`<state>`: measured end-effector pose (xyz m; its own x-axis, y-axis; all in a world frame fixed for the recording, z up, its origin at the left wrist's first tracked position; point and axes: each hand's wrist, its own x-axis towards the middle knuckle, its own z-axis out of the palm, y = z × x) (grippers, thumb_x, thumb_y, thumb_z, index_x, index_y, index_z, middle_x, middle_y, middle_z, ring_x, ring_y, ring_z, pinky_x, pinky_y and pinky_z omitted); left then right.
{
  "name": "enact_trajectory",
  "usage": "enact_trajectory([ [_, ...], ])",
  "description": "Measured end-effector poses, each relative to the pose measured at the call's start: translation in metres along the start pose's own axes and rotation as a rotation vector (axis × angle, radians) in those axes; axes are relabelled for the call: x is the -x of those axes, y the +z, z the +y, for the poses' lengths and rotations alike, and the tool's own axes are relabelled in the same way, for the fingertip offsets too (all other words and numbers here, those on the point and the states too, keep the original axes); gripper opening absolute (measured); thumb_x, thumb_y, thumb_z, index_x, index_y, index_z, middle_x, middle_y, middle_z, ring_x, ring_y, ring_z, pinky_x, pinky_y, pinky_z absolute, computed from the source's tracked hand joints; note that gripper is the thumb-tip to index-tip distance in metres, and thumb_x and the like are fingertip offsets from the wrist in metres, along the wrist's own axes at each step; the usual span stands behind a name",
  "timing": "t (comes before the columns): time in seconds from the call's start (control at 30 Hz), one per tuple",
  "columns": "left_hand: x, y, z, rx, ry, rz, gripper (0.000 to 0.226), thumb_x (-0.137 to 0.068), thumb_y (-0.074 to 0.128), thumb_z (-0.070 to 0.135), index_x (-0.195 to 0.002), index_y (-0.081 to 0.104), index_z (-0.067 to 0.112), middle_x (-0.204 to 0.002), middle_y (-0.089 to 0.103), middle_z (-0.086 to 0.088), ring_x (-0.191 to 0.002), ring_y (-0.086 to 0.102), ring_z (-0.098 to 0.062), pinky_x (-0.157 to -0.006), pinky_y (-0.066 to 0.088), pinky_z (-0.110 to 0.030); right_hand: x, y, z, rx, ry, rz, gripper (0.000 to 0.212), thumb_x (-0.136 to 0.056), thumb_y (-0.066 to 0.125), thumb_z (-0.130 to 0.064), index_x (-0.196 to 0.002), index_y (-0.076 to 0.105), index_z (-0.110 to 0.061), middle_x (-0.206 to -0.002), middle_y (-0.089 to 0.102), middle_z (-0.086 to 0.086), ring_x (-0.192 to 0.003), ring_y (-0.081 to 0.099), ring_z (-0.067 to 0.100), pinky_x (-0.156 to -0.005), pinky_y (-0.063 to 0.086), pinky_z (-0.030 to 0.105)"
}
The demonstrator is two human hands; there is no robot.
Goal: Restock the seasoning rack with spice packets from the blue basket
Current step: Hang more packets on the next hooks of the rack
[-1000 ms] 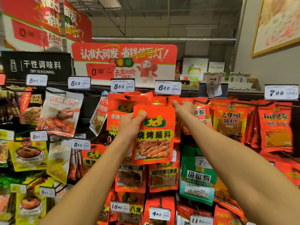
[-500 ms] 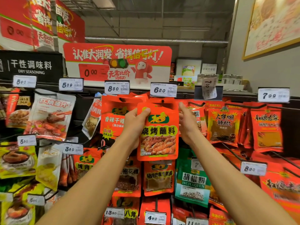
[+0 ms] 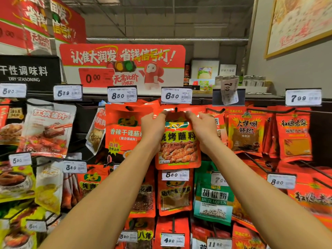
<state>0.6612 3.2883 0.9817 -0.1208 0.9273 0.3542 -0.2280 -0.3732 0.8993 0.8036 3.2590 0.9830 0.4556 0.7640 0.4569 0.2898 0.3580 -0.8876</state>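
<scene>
An orange-red spice packet (image 3: 177,148) with yellow characters and a picture of grilled meat hangs in front of the seasoning rack (image 3: 260,97), just under the 6.80 price tag (image 3: 177,95). My left hand (image 3: 152,128) grips its upper left corner and my right hand (image 3: 203,128) grips its upper right corner. The packet's top edge is level with the black peg hook (image 3: 176,110). The blue basket is out of view.
Rows of hanging packets fill the rack: a red packet (image 3: 124,130) to the left, chilli packets (image 3: 246,133) to the right, a green pepper packet (image 3: 213,196) below. Price tags stick out on peg ends. A red promotional sign (image 3: 124,65) stands above.
Both hands lifted the packet up and moved to its top corners, bringing its top edge to the peg hook under the 6.80 tag. The camera moved closer.
</scene>
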Motion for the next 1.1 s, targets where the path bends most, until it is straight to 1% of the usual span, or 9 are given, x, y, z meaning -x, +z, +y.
enact_trajectory([
  [0.13,-0.001,0.004,-0.003,-0.122,-0.018,0.027,0.028,-0.092,0.067,0.04,-0.074,0.069,0.019,-0.079,0.075,-0.003,-0.086,0.073,-0.031,-0.082,0.059,-0.049,-0.006,0.002,0.009,0.125,0.092,-0.02,0.05,-0.09,0.058,-0.063,-0.107,0.068,-0.018,-0.107,0.071,0.007,-0.096,0.07,0.026,-0.086,0.058,0.047],
  [0.27,0.009,0.007,-0.023,-0.354,0.17,0.079,0.016,-0.088,0.062,0.034,-0.094,0.066,0.02,-0.091,0.071,0.001,-0.086,0.064,-0.024,-0.077,0.05,-0.039,0.005,-0.007,0.032,0.091,-0.015,-0.039,0.034,-0.093,0.058,-0.055,-0.095,0.07,-0.023,-0.096,0.075,-0.001,-0.089,0.07,0.02,-0.086,0.056,0.043],
  [0.33,0.013,0.007,-0.038,-0.46,0.223,0.088,0.035,-0.089,0.062,0.036,-0.118,0.058,0.018,-0.112,0.067,-0.004,-0.103,0.059,-0.028,-0.087,0.045,-0.038,0.011,-0.01,0.045,0.132,-0.123,-0.026,0.03,-0.092,0.057,-0.048,-0.094,0.069,-0.02,-0.091,0.075,-0.004,-0.087,0.07,0.019,-0.086,0.056,0.046],
  [0.4,0.009,0.01,-0.049,-0.493,0.215,0.122,0.044,-0.091,0.063,0.037,-0.126,0.054,0.013,-0.121,0.066,-0.008,-0.112,0.058,-0.033,-0.089,0.042,-0.036,0.004,-0.009,0.057,0.243,-0.198,0.002,0.038,-0.094,0.055,-0.048,-0.105,0.069,-0.015,-0.102,0.075,0.002,-0.098,0.068,0.025,-0.091,0.053,0.047],
  [0.5,-0.009,0.024,-0.054,-0.502,0.129,0.162,0.038,-0.092,0.066,0.041,-0.114,0.057,0.012,-0.115,0.067,-0.011,-0.108,0.061,-0.036,-0.077,0.035,-0.03,-0.023,0.0,0.063,0.362,-0.09,0.052,0.044,-0.096,0.055,-0.051,-0.113,0.069,-0.014,-0.11,0.071,0.004,-0.108,0.064,0.03,-0.087,0.051,0.038],
  [0.63,-0.048,0.046,-0.054,-0.585,-0.004,0.174,0.045,-0.092,0.067,0.041,-0.119,0.056,0.007,-0.122,0.066,-0.018,-0.114,0.062,-0.037,-0.084,0.044,-0.035,-0.062,0.013,0.072,0.521,-0.025,0.062,0.044,-0.096,0.057,-0.05,-0.071,0.061,-0.014,-0.079,0.064,0.004,-0.09,0.064,0.034,-0.07,0.041,0.035],
  [0.73,-0.071,0.057,-0.052,-0.661,-0.087,0.184,0.05,-0.091,0.07,0.04,-0.123,0.057,0.004,-0.127,0.065,-0.019,-0.116,0.063,-0.037,-0.091,0.049,-0.038,-0.082,0.02,0.079,0.625,0.022,0.002,0.044,-0.095,0.056,-0.051,-0.085,0.071,-0.011,-0.095,0.073,0.012,-0.098,0.066,0.037,-0.079,0.05,0.037],
  [0.93,-0.077,0.061,-0.046,-0.661,-0.118,0.184,0.045,-0.087,0.077,0.038,-0.111,0.066,0.002,-0.119,0.07,-0.018,-0.105,0.068,-0.035,-0.072,0.044,-0.031,-0.094,0.018,0.077,0.681,0.093,-0.048,0.042,-0.094,0.059,-0.044,-0.1,0.073,-0.005,-0.109,0.073,0.018,-0.106,0.065,0.038,-0.085,0.05,0.036],
  [1.1,-0.048,0.045,-0.046,-0.546,-0.061,0.113,0.037,-0.092,0.07,0.033,-0.108,0.065,0.0,-0.11,0.07,-0.02,-0.104,0.068,-0.036,-0.083,0.053,-0.038,-0.067,-0.006,0.075,0.857,0.037,-0.11,0.045,-0.097,0.052,-0.051,-0.112,0.066,-0.011,-0.116,0.068,0.013,-0.107,0.062,0.034,-0.089,0.05,0.038],
])
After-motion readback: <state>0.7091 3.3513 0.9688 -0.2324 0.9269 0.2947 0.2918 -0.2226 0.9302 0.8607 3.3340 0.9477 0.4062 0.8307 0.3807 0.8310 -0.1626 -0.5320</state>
